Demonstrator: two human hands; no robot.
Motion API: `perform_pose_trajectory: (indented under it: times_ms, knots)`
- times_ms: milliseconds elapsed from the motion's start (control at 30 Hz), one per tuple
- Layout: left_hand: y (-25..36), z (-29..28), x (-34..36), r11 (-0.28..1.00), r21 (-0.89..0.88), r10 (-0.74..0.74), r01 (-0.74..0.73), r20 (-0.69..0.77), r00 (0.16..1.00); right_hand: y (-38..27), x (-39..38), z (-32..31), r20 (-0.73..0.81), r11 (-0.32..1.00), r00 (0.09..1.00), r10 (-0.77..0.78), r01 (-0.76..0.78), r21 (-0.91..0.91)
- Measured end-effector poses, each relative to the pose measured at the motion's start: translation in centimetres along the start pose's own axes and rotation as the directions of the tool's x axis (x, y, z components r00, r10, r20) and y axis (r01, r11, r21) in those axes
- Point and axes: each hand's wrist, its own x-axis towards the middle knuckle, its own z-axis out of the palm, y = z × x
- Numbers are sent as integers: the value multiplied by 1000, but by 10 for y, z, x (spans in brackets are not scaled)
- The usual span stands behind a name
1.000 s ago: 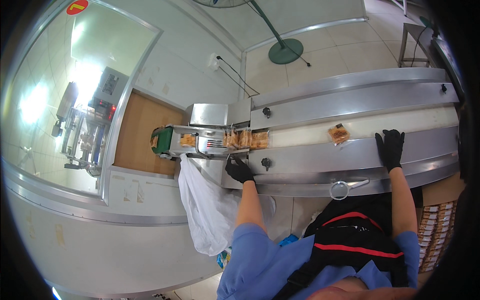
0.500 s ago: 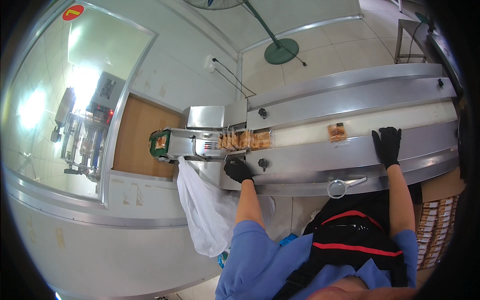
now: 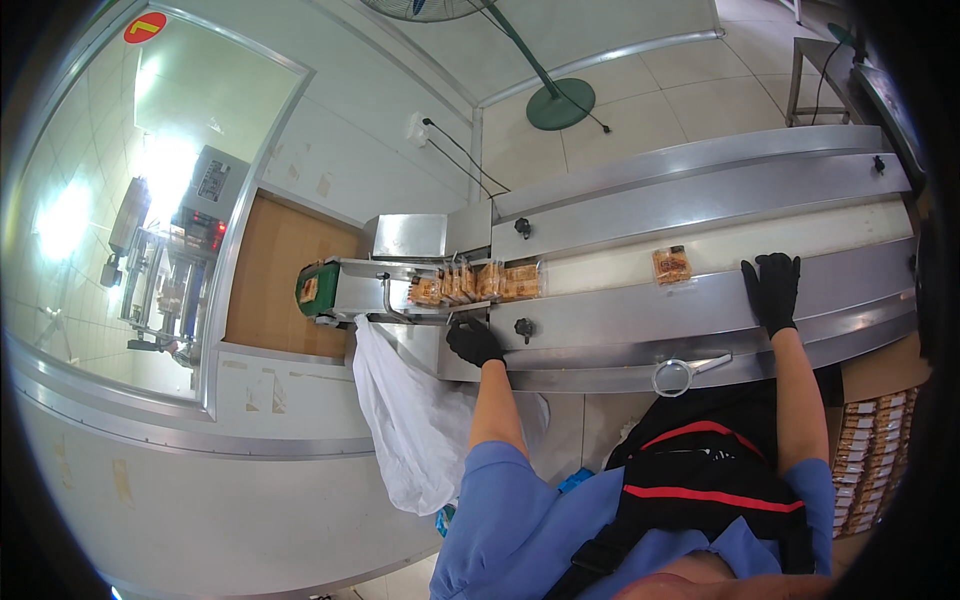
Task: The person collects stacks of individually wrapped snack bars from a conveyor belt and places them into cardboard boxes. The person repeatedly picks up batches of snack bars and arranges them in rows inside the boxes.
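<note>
My left hand (image 3: 474,340), in a black glove, has curled fingers at the near edge of the metal conveyor, just below several bagged snack packets (image 3: 482,282) bunched at the narrow infeed. What its fingertips hold is hidden. My right hand (image 3: 774,292), also gloved, rests with fingers spread on the near metal rail (image 3: 620,311). A single packet (image 3: 671,264) lies on the white belt (image 3: 600,264) to the left of that hand. At the far left end of the infeed, another packet (image 3: 309,291) sits on the green belt piece (image 3: 325,280).
A white cloth (image 3: 400,430) hangs below the infeed. A round metal-rimmed tool (image 3: 672,376) is at the rail's lower edge. A box of stacked packets (image 3: 865,460) stands bottom right. Behind are a fan stand (image 3: 560,103), cords, and a window (image 3: 160,250) onto machinery.
A packet on the infeed has moved left onto the green end, and the bunched packets have spread leftward into the channel. Both hands stay in about the same places.
</note>
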Motion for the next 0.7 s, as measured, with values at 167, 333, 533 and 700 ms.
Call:
perform_pose_trajectory:
  times_ms: [167,333,533,700]
  knots:
    - [2,-1,0,1000,2,-18,18,-2,1000,-2,1,-2,27,1000,1000,13,-13,-6]
    - [6,-4,-2,1000,-8,-28,28,13,1000,-2,1,-3,32,1000,999,10,-10,-10]
    - [2,-3,0,1000,-19,-2,2,-7,1000,-3,1,-4,26,1000,1000,3,-3,0]
    - [0,1,-1,1000,-4,22,-22,-25,999,0,0,0,-9,1000,1000,-11,11,1]
